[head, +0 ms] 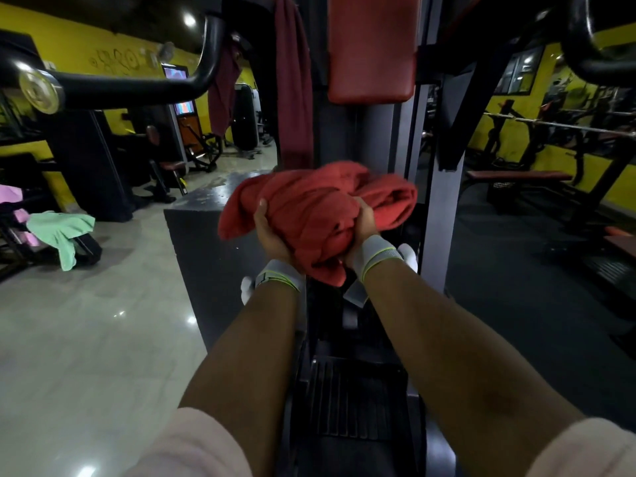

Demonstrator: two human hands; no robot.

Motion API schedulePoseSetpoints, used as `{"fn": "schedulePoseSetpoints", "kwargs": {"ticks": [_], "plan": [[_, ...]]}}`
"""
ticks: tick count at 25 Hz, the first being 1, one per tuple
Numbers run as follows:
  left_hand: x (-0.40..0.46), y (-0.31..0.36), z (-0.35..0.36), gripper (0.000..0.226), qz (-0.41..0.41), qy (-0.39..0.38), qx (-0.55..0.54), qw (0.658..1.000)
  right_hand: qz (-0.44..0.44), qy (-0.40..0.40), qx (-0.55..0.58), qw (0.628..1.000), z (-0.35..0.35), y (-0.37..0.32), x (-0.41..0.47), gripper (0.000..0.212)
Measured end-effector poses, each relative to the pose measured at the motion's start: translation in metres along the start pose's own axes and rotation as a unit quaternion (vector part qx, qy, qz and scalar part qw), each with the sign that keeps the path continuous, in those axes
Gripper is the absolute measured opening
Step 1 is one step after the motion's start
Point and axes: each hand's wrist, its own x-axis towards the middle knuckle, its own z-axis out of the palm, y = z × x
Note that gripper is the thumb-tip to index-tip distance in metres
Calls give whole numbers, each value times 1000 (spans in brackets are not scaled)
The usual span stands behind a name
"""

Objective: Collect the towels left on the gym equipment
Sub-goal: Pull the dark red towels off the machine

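We hold the bunched red towel in front of the machine, left hand and right hand fingers closed on it. Next, probably, take the dark red towel hanging above.

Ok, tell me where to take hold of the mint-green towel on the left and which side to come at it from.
Take the mint-green towel at its upper bunched fold, where it drapes over the dark equipment frame. Come from above on the open floor side, to its right, and lift up: the ends hang down loose, so a low hold would likely drag. Both hands are full, the left hand and right hand bundling the red towel.
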Motion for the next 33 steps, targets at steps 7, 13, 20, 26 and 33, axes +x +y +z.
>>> {"fn": "schedulePoseSetpoints", "kwargs": {"ticks": [7, 13, 20, 26, 33], "plan": [[-7, -10, -17, 64, -34, 115, 10, 993, 36, -21, 1, 999, -19, 25, 15, 74], [31, 1, -15, 69, -8, 149, 336, 930, -105, 131, -114, 979, -41, -8, 18, 56], [111, -50, 5, 71, -128, -18, 278, 952, -39, -80, -199, 976, -52, -41, 95, 76], [198, -71, 41, 106, -7, 53, 319, 946, -77, -49, -214, 973, -31, -86, 165, 77], [236, -10, 143, 41, 329, 146, 527, 770, -194, 61, -268, 942, 22, -153, 194, 66]]}}
